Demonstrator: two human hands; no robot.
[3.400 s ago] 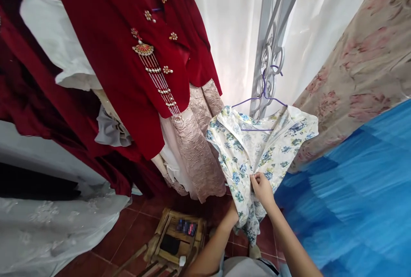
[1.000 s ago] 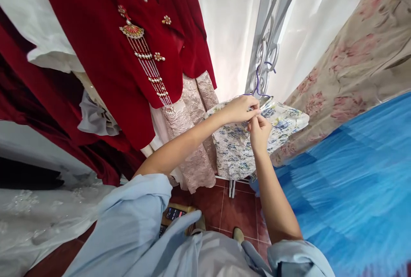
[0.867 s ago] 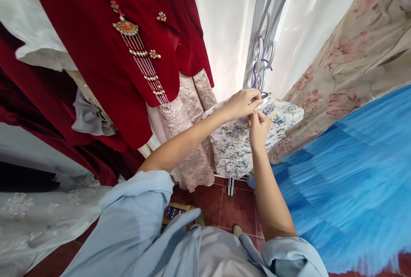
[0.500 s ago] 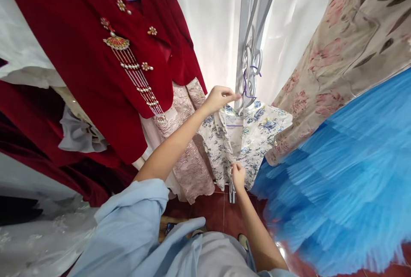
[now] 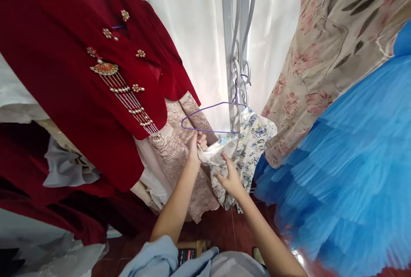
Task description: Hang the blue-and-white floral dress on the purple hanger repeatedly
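A white blouse with blue flowers hangs by one shoulder from a purple hanger. The hanger's left arm is bare, and its hook sits on a grey metal stand. My left hand is closed on the blouse's loose shoulder, just below the hanger's bare end. Lower and to the right, my right hand has its thumb and forefinger apart, beside the folded-over front of the blouse. A fingertip seems to touch the cloth; its other fingers are curled.
On the left hangs a dark red jacket with a beaded tassel, over a pink textured skirt. A blue ruffled dress and a beige floral garment crowd the right. White curtain backs the stand; the floor is red tile.
The blouse's left shoulder has come off the hanger, and my left hand has moved down and left with it. My right hand has let go of the front edge and its fingers have spread.
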